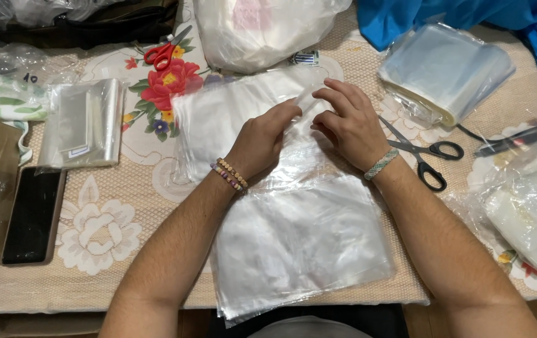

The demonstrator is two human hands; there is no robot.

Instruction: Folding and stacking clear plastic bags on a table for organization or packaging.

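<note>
Both hands meet over a clear plastic bag (231, 112) lying on the flowered tablecloth (99, 238). My left hand (262, 138), with bead bracelets at the wrist, pinches the bag's thin edge. My right hand (346, 122), wearing a woven band, grips the same edge with its fingers curled. A stack of clear plastic bags (299, 244) lies under my forearms near the table's front edge.
Black-handled scissors (428, 156) lie right of my right hand. Red-handled scissors (165, 51) rest at the back. A pack of clear sleeves (84, 122) and a dark phone (34, 216) sit left. More bag bundles (443, 69) and blue fabric (531, 25) occupy the right.
</note>
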